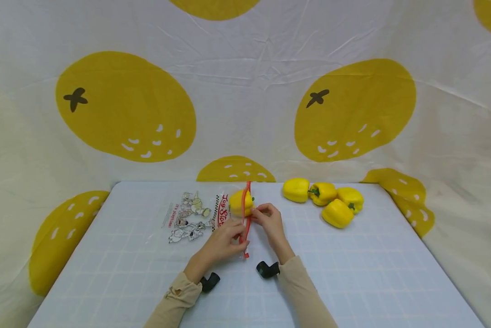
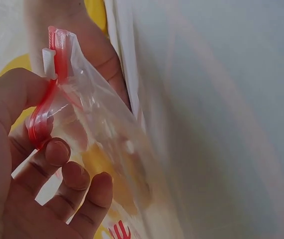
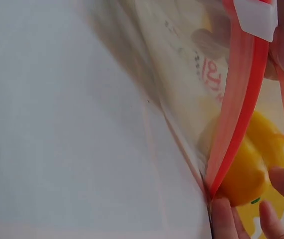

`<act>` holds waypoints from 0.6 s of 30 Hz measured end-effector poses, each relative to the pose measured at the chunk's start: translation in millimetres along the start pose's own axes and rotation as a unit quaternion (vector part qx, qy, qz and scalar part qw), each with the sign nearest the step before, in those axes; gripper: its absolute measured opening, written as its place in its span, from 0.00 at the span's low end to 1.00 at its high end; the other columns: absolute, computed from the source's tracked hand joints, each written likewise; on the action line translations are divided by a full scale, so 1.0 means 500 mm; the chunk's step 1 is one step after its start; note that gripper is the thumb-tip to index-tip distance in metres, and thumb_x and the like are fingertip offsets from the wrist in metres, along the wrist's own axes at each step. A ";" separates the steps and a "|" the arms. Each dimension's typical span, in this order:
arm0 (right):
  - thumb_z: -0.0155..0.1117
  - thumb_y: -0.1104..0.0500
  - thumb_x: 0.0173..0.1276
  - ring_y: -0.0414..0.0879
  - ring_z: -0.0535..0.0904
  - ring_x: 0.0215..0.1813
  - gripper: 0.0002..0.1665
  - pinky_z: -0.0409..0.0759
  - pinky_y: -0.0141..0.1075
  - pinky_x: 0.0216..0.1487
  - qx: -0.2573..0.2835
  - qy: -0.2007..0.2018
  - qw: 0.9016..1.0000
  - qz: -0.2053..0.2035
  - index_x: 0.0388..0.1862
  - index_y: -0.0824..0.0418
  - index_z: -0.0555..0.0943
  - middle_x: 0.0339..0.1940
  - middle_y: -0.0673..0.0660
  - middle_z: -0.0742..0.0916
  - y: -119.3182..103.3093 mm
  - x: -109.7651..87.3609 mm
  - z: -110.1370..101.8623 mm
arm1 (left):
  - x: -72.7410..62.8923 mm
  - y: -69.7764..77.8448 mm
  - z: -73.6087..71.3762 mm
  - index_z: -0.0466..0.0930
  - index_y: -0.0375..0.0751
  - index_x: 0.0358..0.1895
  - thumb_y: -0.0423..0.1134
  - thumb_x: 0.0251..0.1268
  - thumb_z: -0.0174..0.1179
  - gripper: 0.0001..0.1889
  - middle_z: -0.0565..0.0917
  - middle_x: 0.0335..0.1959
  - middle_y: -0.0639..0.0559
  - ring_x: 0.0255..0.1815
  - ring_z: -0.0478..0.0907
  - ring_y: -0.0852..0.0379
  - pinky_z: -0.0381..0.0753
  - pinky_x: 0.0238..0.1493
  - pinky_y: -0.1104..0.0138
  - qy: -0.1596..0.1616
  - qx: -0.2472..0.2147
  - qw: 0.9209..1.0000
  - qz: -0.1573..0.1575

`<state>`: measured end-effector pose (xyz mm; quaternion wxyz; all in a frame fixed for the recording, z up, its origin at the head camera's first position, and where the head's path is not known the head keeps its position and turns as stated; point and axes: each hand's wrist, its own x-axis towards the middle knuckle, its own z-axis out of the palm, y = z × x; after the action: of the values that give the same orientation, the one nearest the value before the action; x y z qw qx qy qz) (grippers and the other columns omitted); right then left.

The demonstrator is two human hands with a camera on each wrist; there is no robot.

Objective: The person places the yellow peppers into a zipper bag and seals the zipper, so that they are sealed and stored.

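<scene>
My head view looks forward and down from above the near side of the worktop point(image 1: 393, 273), far enough back to take in both far corners and the patterned cloth point(image 1: 245, 114) beyond. It also shows me black units point(image 1: 268, 269) inside the wrists, behind the left grip point(image 1: 221, 241) and right grip point(image 1: 270, 221). My left wrist feed looks closely along its fingers onto the red zip point(image 2: 40, 124) of the clear bag point(image 2: 114, 124). My right wrist feed, also close, faces the bag's mouth and a yellow pepper point(image 3: 246, 174), worktop filling its left side. Both wrist feeds share the zip and its white slider point(image 3: 256, 19); the head view overlaps them there.
</scene>
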<state>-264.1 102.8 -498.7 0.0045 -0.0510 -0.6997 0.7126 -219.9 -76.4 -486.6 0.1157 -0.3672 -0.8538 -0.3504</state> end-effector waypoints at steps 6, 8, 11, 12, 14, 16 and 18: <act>0.68 0.60 0.68 0.47 0.82 0.38 0.17 0.83 0.37 0.45 -0.042 -0.027 0.999 -0.013 0.52 0.67 0.80 0.40 0.61 0.85 0.003 0.005 -0.006 | 0.002 0.000 -0.001 0.71 0.46 0.24 0.37 0.56 0.71 0.14 0.67 0.26 0.60 0.35 0.66 0.59 0.64 0.35 0.69 -0.004 -0.006 1.000 -0.008; 0.68 0.61 0.67 0.46 0.82 0.38 0.15 0.82 0.36 0.44 -0.051 -0.034 0.998 -0.017 0.50 0.66 0.82 0.38 0.60 0.86 0.003 0.007 -0.006 | 0.002 0.000 -0.001 0.71 0.46 0.24 0.37 0.56 0.70 0.14 0.67 0.26 0.60 0.34 0.66 0.60 0.64 0.35 0.69 -0.007 -0.005 1.000 -0.009; 0.70 0.61 0.65 0.46 0.81 0.37 0.13 0.82 0.35 0.43 -0.057 -0.038 0.998 -0.016 0.47 0.65 0.84 0.36 0.58 0.86 0.001 0.012 -0.004 | 0.002 -0.001 -0.001 0.71 0.46 0.24 0.36 0.55 0.69 0.13 0.68 0.26 0.60 0.34 0.66 0.60 0.64 0.34 0.70 -0.007 -0.005 1.000 -0.008; 0.70 0.61 0.65 0.46 0.82 0.36 0.13 0.82 0.35 0.42 -0.057 -0.038 0.998 -0.016 0.47 0.65 0.84 0.36 0.58 0.85 0.000 0.013 -0.003 | 0.002 -0.001 -0.001 0.71 0.46 0.24 0.36 0.55 0.68 0.13 0.68 0.26 0.60 0.33 0.65 0.60 0.64 0.33 0.70 -0.007 -0.006 1.000 -0.007; 0.71 0.61 0.64 0.46 0.82 0.35 0.13 0.83 0.35 0.41 -0.060 -0.034 0.998 -0.010 0.46 0.65 0.85 0.35 0.58 0.85 -0.002 0.016 -0.001 | 0.002 -0.003 0.000 0.70 0.46 0.24 0.36 0.54 0.68 0.13 0.68 0.26 0.60 0.33 0.65 0.61 0.64 0.33 0.70 -0.005 -0.008 1.000 -0.003; 0.71 0.61 0.63 0.45 0.81 0.33 0.14 0.83 0.35 0.39 -0.061 -0.033 0.998 -0.003 0.47 0.65 0.85 0.35 0.59 0.85 -0.006 0.019 0.002 | 0.002 -0.004 0.002 0.70 0.46 0.24 0.35 0.53 0.67 0.12 0.68 0.26 0.60 0.32 0.64 0.61 0.63 0.33 0.70 -0.003 -0.011 1.000 0.004; 0.70 0.61 0.63 0.45 0.81 0.31 0.15 0.83 0.36 0.37 -0.066 -0.031 0.997 0.003 0.48 0.65 0.85 0.35 0.59 0.85 -0.009 0.021 0.006 | 0.001 -0.005 0.004 0.70 0.45 0.24 0.35 0.53 0.67 0.12 0.68 0.26 0.60 0.31 0.64 0.61 0.63 0.33 0.70 -0.001 -0.011 1.000 0.011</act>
<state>-275.2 101.0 -495.0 -0.0222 -0.0311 -0.7446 0.6665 -221.8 -76.1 -488.9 0.1150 -0.3784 -0.8458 -0.3581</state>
